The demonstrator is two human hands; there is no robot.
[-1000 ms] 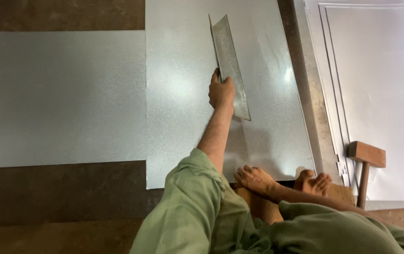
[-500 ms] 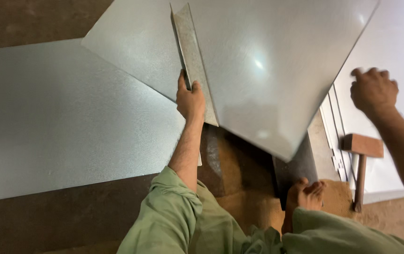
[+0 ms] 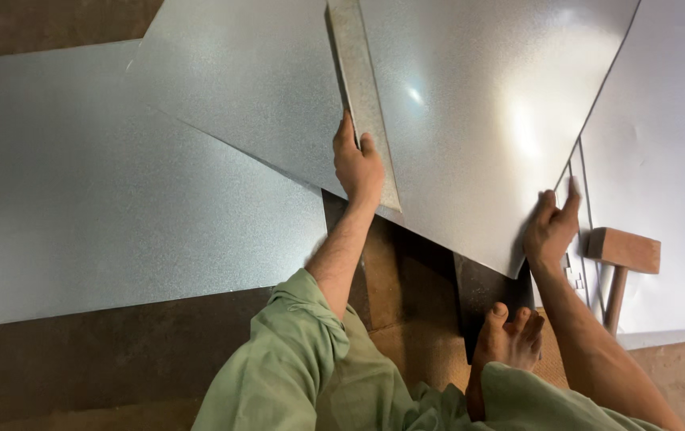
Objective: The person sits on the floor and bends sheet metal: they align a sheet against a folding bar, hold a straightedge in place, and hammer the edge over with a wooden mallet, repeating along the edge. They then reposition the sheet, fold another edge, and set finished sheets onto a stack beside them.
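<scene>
We hold a large galvanized metal sheet (image 3: 478, 120) tilted above the floor: our left hand (image 3: 358, 164) has its fingers closed around the folded strip (image 3: 362, 96) on it, our right hand (image 3: 552, 227) pinches the sheet's lower right edge. Another flat sheet (image 3: 103, 183) lies underneath to the left; a wooden mallet (image 3: 622, 259) rests just right, our bare foot (image 3: 506, 339) below

Silver speckled metal sheet (image 3: 478, 104) (sleeve (image 3: 279, 375) green).
</scene>
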